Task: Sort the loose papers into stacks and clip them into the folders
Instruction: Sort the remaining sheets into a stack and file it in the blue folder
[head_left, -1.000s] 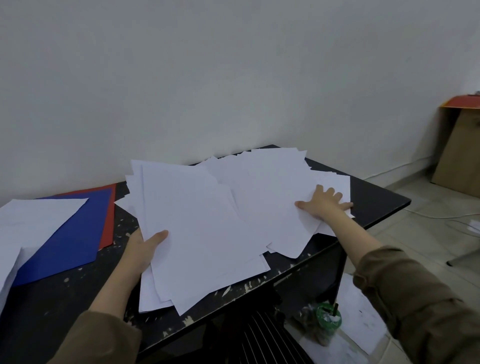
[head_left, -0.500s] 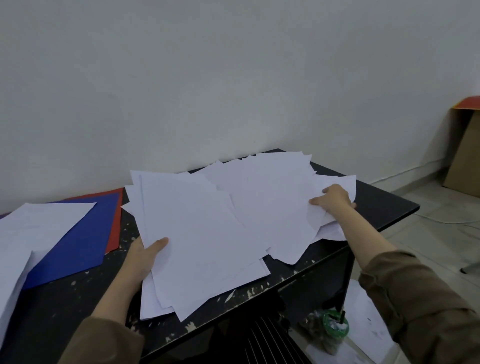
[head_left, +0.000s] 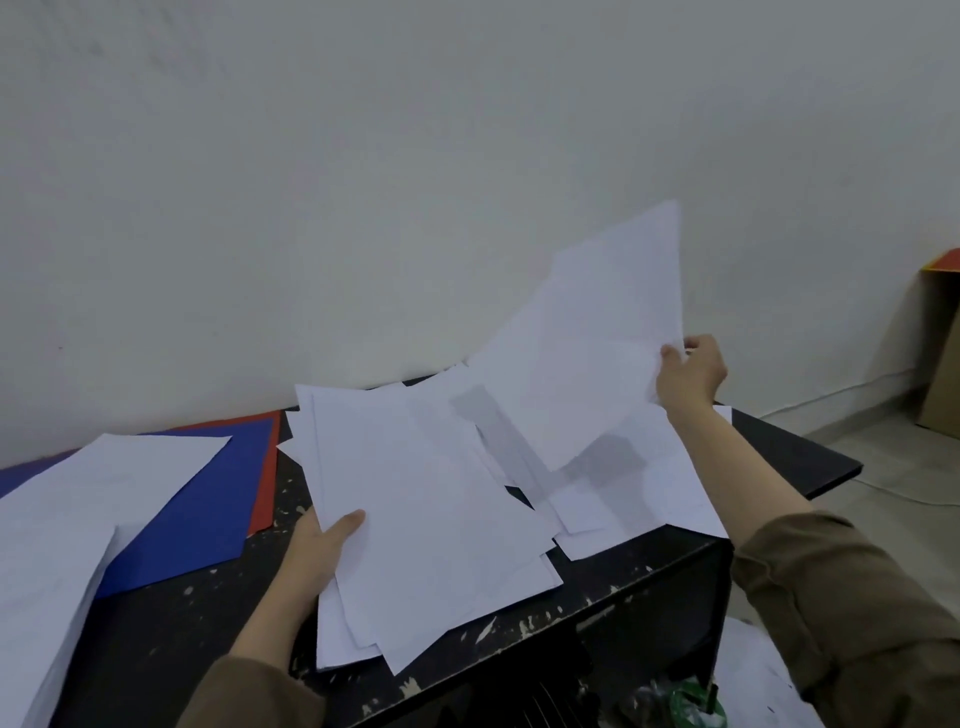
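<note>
Head view: while right hand pinches lifted sheet by its right edge, fingers curled round it, sheet hangs tilted above loose pile on bench. Left hand grips gathered stack at near-left edge, thumb on top. Blue folder and red folder lie left, partly under other papers. Risks: one-edge pinch may crease or drop floppy sheet; stack overhangs bench front edge, could slide off; sheets beneath may drag along.
</note>
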